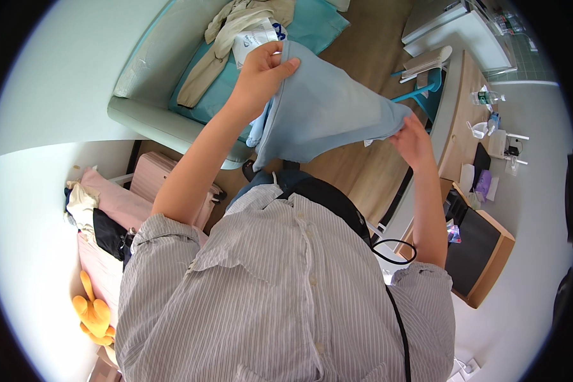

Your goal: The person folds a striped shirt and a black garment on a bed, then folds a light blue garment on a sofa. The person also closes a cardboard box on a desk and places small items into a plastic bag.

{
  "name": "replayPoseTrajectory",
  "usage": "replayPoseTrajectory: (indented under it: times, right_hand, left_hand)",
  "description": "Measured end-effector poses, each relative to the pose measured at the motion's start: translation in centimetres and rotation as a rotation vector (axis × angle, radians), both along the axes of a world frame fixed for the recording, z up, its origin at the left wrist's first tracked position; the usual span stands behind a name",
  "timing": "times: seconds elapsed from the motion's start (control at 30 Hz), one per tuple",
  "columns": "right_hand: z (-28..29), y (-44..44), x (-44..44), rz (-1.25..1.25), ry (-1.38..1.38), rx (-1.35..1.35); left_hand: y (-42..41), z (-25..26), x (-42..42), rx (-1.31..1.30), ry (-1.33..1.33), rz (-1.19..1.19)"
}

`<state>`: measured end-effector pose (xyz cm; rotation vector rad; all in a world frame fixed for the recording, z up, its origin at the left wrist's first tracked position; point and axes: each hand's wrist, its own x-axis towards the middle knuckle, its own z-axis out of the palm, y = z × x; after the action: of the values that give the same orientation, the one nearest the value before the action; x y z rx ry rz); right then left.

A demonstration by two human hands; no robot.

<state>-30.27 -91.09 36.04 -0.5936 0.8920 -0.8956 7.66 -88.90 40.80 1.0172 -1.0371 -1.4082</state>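
Note:
A light blue cloth garment (329,105) is stretched in the air between both hands, in front of my striped shirt. My left hand (265,71) pinches its edge at the upper left, with the thumb lying over the fabric. At the right, my right hand (413,138) grips the far corner of the cloth. The lower left edge hangs down near my legs. Behind my left hand, a beige garment (203,81) and a white printed bag (253,38) lie on the sofa.
A pale green sofa (148,112) with a teal cover stands ahead. A pink suitcase (150,174) is beside its arm. Along the right runs a wooden desk (461,110) bearing a plastic bottle (487,98) and a router (498,143). A teal folding chair (429,90) stands by the desk.

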Motion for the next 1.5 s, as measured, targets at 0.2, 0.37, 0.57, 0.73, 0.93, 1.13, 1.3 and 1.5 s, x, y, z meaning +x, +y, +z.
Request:
replayPoseTrajectory:
  times: [0.2, 0.37, 0.57, 0.73, 0.93, 1.13, 1.3, 1.5]
  right_hand:
    - [2.2, -1.2, -1.4, -0.026, -0.294, -0.098]
    - [1.5, -2.4, -1.9, -0.077, 0.21, -0.214]
    - [3.4, -2.8, -0.7, -0.125, 0.052, -0.065]
    - [2.5, -4.2, -2.9, -0.242, 0.545, 0.047]
    - [2.6, -5.2, -4.1, -0.22, 0.592, -0.086]
    - [3.4, -5.0, -5.1, -0.113, 0.539, -0.248]
    - [7.0, -1.5, 1.4, 0.228, 1.024, -0.694]
    - [10.5, -2.1, 4.4, 0.4, 1.512, -1.067]
  left_hand:
    - [1.2, 1.2, 0.5, -0.162, -0.02, 0.061]
    - [0.8, -1.2, -0.2, 0.037, -0.181, -0.233]
    - [0.2, -3.4, -1.8, -0.125, -0.377, -0.171]
    - [0.3, -0.8, -4.7, -0.228, -0.531, -0.102]
    - [-0.7, 2.1, -4.3, -0.452, -0.573, -0.197]
    - [-1.1, 1.5, -2.4, -0.461, -0.801, -0.149]
    - [0.3, 0.8, -0.4, -0.453, -0.968, -0.059]
    - [4.1, 1.1, 2.1, -0.368, -1.378, -0.056]
